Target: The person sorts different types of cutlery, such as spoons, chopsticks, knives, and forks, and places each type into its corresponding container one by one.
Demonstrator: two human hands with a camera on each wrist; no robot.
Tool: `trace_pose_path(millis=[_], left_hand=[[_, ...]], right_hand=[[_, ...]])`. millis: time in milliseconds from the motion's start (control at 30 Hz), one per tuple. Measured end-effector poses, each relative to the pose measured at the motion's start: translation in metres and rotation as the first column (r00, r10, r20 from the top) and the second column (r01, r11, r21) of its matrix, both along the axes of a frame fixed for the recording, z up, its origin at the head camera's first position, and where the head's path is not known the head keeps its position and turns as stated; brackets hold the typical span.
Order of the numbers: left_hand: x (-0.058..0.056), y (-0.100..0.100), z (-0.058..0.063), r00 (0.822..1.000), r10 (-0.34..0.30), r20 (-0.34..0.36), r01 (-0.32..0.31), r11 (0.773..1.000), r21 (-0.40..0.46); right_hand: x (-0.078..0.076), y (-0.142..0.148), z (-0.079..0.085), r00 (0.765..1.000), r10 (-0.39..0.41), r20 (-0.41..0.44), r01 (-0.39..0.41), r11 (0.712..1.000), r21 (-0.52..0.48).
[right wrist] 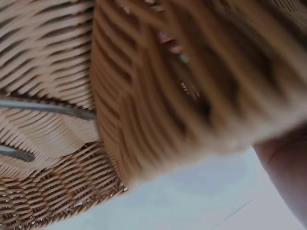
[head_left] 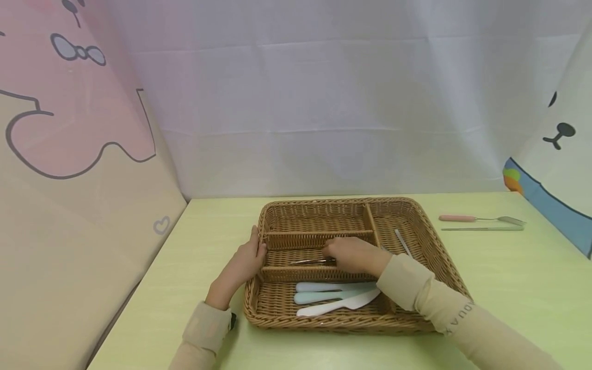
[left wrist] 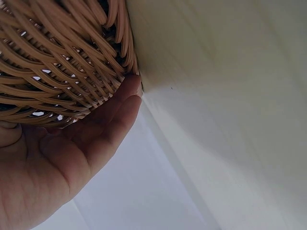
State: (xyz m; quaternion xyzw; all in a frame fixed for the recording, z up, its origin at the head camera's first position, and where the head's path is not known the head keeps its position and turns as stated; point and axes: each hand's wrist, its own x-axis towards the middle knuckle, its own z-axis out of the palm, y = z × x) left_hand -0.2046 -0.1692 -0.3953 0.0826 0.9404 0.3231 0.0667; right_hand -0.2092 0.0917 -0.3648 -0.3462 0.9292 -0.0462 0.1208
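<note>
A brown wicker cutlery basket point(head_left: 319, 234) with several compartments lies on the table. My left hand point(head_left: 244, 257) holds its left side, thumb at the rim; in the left wrist view the fingers point(left wrist: 115, 127) lie along the outer wall. My right hand point(head_left: 353, 254) reaches into the middle compartment, fingers curled down at a slim, shiny metal piece of cutlery point(head_left: 310, 261). Its far end is hidden by the fingers. In the right wrist view a wicker divider point(right wrist: 144, 110) covers most of the hand point(right wrist: 285, 167).
White, mint and pale blue knives point(head_left: 324, 297) lie in the front compartment. A thin metal utensil point(head_left: 403, 242) leans in the right compartment. Right of the basket, a pink-handled fork point(head_left: 458, 218) and a slim metal utensil point(head_left: 481, 228) lie on the yellow-green table point(head_left: 522, 277).
</note>
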Motion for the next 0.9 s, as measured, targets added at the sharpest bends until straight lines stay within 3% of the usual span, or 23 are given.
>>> trace_pose_path(millis=[300,533,900], left_hand=[[0.0,0.001,0.001,1.0,0.001,-0.005,-0.001,1.0,-0.004],[0.0,0.0,0.0,1.0,0.003,-0.004,-0.003,1.0,-0.003],[0.001,0.0,0.001,1.0,-0.001,0.002,0.001,1.0,0.001]], right_hand=[[0.0,0.016,0.016,0.998,-0.004,-0.067,-0.002,0.997,-0.082],[-0.003,0.032,0.027,0.98,0.028,-0.195,-0.054,0.99,-0.13],[-0.012,0.073,0.042,0.969,-0.067,-0.236,0.037,0.991,-0.132]])
